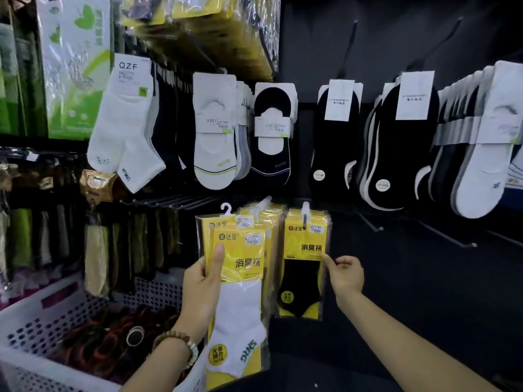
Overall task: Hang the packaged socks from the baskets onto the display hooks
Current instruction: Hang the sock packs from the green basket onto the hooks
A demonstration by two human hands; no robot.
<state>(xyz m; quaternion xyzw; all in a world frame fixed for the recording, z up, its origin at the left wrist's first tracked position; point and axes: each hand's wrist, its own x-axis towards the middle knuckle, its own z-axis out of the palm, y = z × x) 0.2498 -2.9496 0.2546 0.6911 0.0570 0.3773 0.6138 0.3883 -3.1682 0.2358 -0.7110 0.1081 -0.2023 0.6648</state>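
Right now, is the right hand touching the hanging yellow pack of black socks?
Touching. The head view shows one fingertip of the right hand resting on the right edge of the yellow pack of black socks, with no gap.

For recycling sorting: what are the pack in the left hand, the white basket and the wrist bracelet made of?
Pack: clear glossy plastic film, by its glare and see-through sock, over what looks like yellow printed card. Basket: matte white moulded plastic, with regular rows of holes. Bracelet: probably wooden beads, brown and dull; the few pale ones could be stone or plastic.
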